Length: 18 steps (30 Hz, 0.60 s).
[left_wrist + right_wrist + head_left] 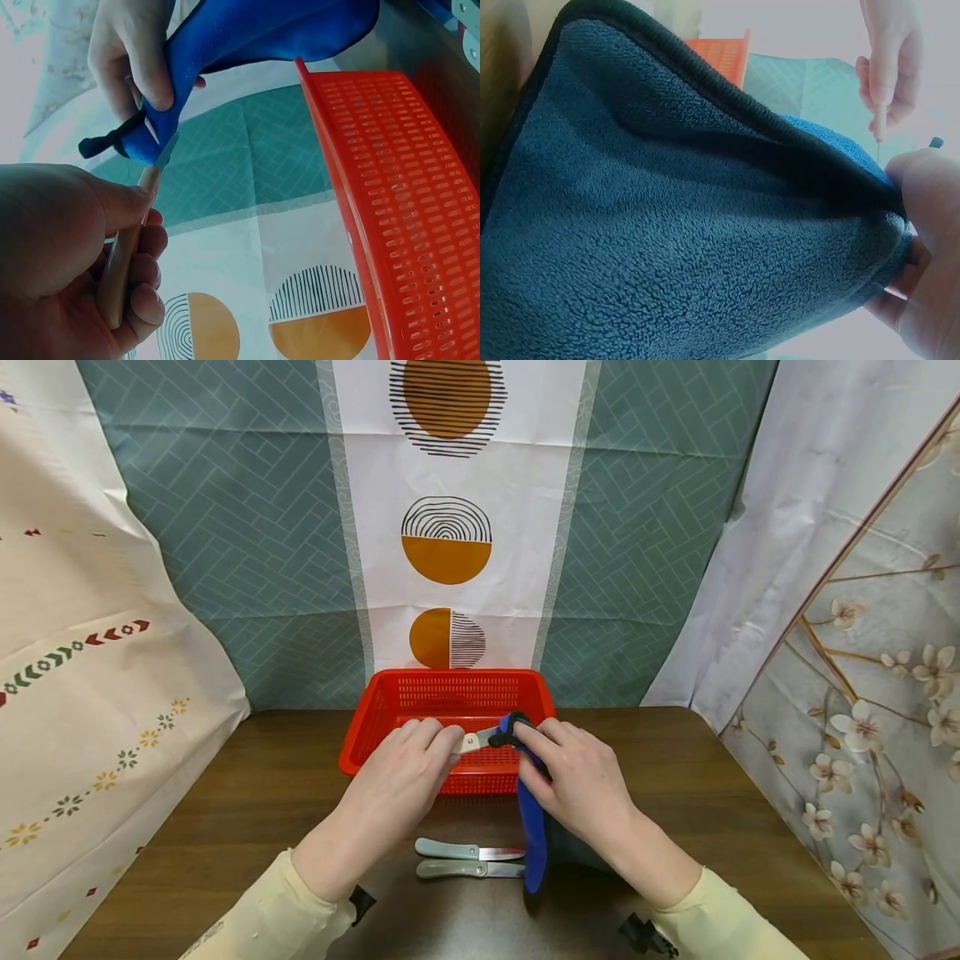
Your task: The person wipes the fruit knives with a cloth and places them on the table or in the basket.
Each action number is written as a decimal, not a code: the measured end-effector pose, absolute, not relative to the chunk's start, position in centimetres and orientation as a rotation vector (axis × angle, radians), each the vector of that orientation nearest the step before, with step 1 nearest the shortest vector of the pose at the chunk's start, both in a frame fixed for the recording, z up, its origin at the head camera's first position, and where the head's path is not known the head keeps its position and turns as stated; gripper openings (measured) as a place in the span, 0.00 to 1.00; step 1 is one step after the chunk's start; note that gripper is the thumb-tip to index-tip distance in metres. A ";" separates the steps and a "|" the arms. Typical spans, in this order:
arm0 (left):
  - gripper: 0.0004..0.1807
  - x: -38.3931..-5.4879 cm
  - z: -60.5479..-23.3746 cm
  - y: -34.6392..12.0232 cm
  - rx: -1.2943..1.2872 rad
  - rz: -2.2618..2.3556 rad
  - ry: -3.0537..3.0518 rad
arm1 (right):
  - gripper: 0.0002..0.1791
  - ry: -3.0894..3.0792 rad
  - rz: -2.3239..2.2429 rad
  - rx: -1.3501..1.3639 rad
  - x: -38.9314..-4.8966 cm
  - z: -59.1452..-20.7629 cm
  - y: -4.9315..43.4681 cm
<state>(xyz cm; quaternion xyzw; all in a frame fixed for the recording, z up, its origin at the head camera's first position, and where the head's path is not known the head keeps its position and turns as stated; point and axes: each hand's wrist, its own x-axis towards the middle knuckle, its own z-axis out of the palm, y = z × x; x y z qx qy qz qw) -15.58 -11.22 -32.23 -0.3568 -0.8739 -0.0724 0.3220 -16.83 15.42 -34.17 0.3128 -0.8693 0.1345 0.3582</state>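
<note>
My left hand (408, 764) grips the pale handle of a small folding knife (124, 262), with the blade pointing toward my right hand. My right hand (577, 772) pinches a blue and dark grey cloth (667, 225) that has a black edging. A fold of the cloth wraps the blade's far part, hiding the tip. The rest of the cloth hangs down below my right hand to the table. On the table under my hands lie two more knives, a light blue-green one (448, 849) and a grey-green one (452, 869), side by side with blades to the right.
A red plastic basket (375, 710) with slotted walls stands behind my hands, at the back of the brown wooden table (285, 777). Patterned curtains (277, 527) hang behind the table and along both sides.
</note>
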 end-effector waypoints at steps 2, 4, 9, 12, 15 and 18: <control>0.19 -15.6 -32.2 -11.3 -0.935 -0.191 -2.292 | 0.18 -2.250 0.345 0.796 -16.9 -34.2 15.6; 0.19 -15.6 -32.2 -11.3 -0.938 -0.194 -2.288 | 0.19 -2.257 0.350 0.788 -16.9 -34.2 15.8; 0.18 -15.6 -32.3 -11.4 -0.945 -0.205 -2.273 | 0.19 -2.271 0.366 0.777 -17.1 -34.2 16.2; 0.17 -15.6 -32.4 -11.4 -0.948 -0.210 -2.264 | 0.18 -2.263 0.375 0.773 -17.2 -34.2 16.4; 0.18 -15.7 -32.4 -11.4 -0.947 -0.212 -2.264 | 0.19 -2.260 0.385 0.766 -17.3 -34.3 16.7; 0.19 -15.7 -32.4 -11.4 -0.944 -0.211 -2.270 | 0.19 -2.259 0.393 0.755 -17.4 -34.3 17.0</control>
